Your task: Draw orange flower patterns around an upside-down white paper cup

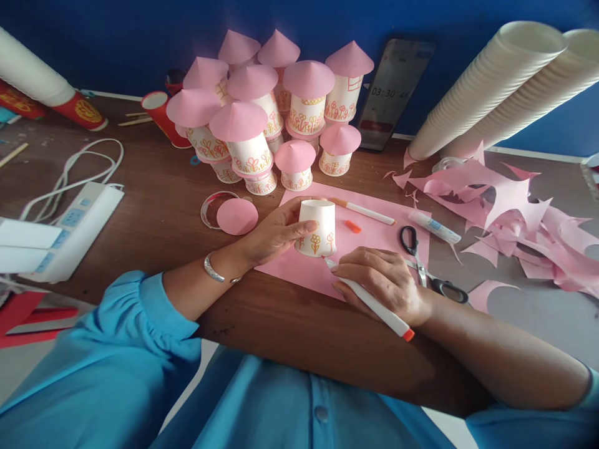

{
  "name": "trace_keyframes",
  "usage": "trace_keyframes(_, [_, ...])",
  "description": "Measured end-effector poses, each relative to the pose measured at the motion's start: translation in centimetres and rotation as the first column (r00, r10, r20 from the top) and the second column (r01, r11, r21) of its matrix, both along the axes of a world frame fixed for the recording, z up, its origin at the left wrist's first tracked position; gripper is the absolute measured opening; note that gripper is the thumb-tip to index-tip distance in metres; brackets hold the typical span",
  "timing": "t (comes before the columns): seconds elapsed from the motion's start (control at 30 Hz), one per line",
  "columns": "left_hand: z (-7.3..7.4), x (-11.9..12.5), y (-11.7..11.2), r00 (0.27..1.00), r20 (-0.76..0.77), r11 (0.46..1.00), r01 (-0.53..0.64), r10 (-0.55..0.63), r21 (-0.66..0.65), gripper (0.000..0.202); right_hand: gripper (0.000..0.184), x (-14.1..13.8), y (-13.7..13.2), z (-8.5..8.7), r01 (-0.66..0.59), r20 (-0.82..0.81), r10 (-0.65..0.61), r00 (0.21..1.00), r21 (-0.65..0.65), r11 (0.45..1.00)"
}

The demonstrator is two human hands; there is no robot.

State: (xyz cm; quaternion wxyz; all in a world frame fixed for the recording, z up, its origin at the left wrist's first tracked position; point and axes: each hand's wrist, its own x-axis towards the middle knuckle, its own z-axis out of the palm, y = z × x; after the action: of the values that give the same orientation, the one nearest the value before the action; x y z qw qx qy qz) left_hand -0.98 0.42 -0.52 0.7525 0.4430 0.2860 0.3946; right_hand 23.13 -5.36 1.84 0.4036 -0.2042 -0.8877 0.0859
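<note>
My left hand [281, 234] grips a white paper cup [322, 218] turned upside down, thumb across its front. Flowers in orange and yellow-brown run along the cup's lower side. My right hand [381, 280] holds a white marker pen [374, 307] with an orange end, its tip at the cup's lower rim. Beneath both hands lies a pink paper sheet [285, 268]. On it are an orange pen cap [352, 226] and a second marker [369, 212]. Black-handled scissors [421, 274] lie right of my right hand, partly hidden by it.
Pink-roofed cup houses [243, 149] stand behind the sheet. A pink paper disc [237, 216] lies left. Pink scraps [505, 206], a glue stick [435, 226] and tall cup stacks [486, 81] are right. A phone [395, 93] leans on the wall; a power strip [77, 231] lies left.
</note>
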Motion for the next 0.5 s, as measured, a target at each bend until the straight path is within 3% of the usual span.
trace_keyframes(0.5, [-0.08,0.02,-0.02,1.0,0.006,1.0,0.012,-0.012,0.017,0.044,0.024,-0.14,0.05,-0.2,-0.007,-0.006,0.007,1.0,0.004,1.0])
